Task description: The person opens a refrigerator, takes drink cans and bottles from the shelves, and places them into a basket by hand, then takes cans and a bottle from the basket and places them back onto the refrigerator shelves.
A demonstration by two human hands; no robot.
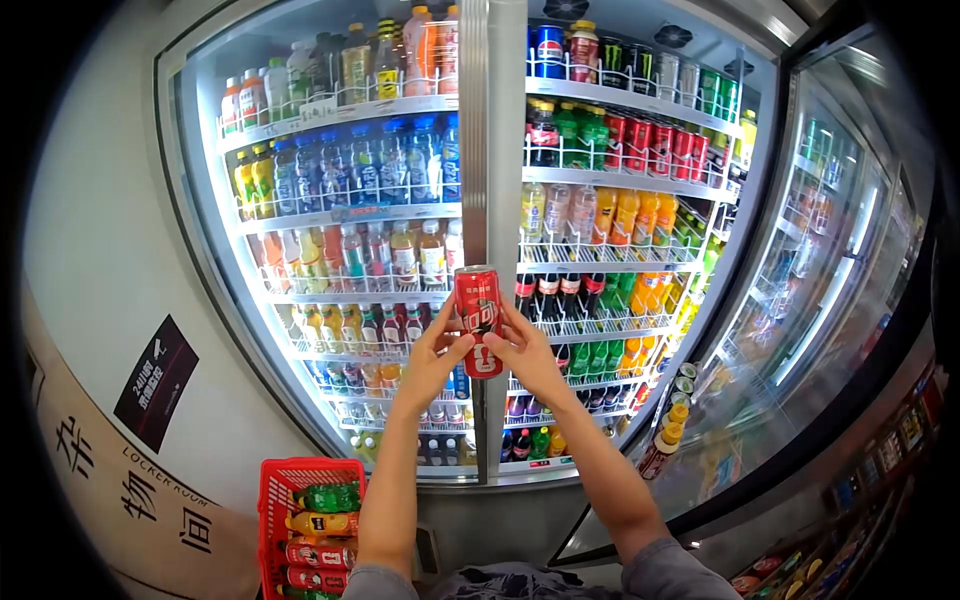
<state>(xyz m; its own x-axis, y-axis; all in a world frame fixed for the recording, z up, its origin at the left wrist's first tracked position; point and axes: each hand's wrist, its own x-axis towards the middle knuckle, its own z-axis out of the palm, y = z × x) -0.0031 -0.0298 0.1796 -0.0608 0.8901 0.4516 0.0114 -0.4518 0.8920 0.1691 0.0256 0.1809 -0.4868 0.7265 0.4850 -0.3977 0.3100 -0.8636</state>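
Note:
A tall red can is held upright at the centre, in front of the metal divider between two fridge bays. My left hand grips its left side, thumb across the front. On the right side, my right hand grips the same can, its thumb also on the front. The fingertips behind the can are hidden. At the lower left stands a red basket holding green bottles, an orange bottle and red cans like the one in my hands.
A fridge with stocked shelves fills the view behind the can. Its right-hand glass door stands open, with a row of bottles and cans near its lower left. A pale wall with a black sign is on the left.

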